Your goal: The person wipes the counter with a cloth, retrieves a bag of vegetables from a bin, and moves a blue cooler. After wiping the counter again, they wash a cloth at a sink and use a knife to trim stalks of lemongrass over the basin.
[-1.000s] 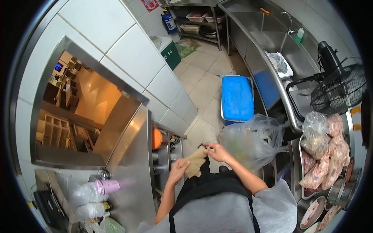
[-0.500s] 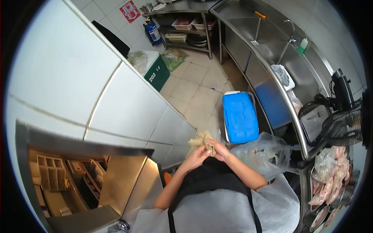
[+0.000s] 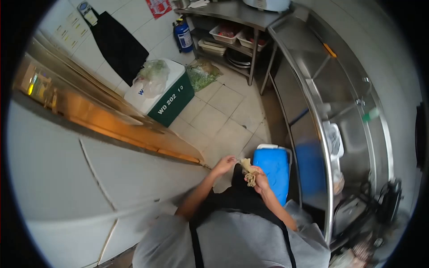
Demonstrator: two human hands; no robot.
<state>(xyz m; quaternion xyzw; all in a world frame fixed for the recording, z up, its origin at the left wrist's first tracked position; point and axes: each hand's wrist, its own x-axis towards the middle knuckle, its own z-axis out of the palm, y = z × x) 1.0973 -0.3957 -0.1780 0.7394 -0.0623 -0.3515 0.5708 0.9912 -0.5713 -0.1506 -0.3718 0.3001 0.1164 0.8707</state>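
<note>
A crumpled beige cloth [image 3: 250, 179] is gripped in my right hand [image 3: 261, 181], in front of the black apron [image 3: 232, 194]. Its upper end sticks up out of the fingers towards the left. My left hand [image 3: 225, 165] is just left of the cloth, its fingers drawn together in a pinch. Something small and see-through may be at those fingertips, but blur hides what it is. Right beyond my right hand stands a cooler with a blue lid [image 3: 273, 169].
Steel sinks [image 3: 344, 129] run along the right. A green cooler [image 3: 172, 105] with a bag of greens [image 3: 154, 71] on top stands by the left wall. Ahead are a steel shelf table [image 3: 232, 18], a blue fire extinguisher [image 3: 182, 35] and a bag of greens [image 3: 203, 76] on the tiled floor.
My hands have come apart: the left has moved off the cloth, and the right keeps it. The view has shifted forward past the wall opening, and the blue-lidded cooler is nearer.
</note>
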